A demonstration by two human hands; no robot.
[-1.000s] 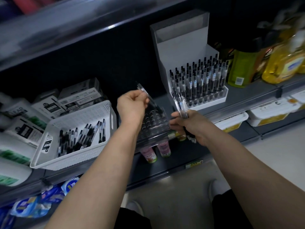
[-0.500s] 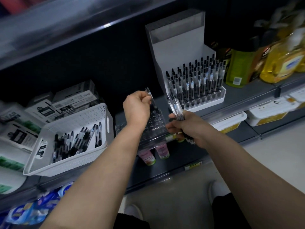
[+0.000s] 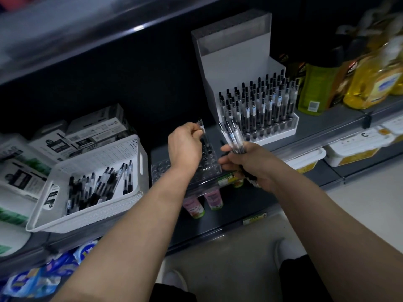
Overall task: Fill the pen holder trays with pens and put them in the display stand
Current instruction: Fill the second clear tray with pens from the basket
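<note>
A clear pen holder tray [image 3: 161,168] with rows of round holes lies on the dark shelf in front of me. My left hand [image 3: 185,144] pinches one clear pen [image 3: 201,127] upright over the tray's far holes. My right hand [image 3: 246,162] grips a bundle of several pens [image 3: 232,136] just right of the tray. The white display stand [image 3: 231,59] stands behind on the right, with a tray full of black-capped pens [image 3: 259,105] in its lower step. A white basket [image 3: 96,162] at the left holds several loose pens [image 3: 98,186].
Pen boxes [image 3: 87,131] are stacked behind the basket. Yellow and green bottles [image 3: 366,77] stand right of the stand. Pink-lidded bottles [image 3: 202,203] sit on the shelf below the tray, and white tubs [image 3: 349,151] lie lower right. Blue packets [image 3: 43,275] fill the bottom left.
My left hand has brought the single pen from a slant to upright and lower, down over the tray's far holes. The right hand keeps its bundle beside the tray.
</note>
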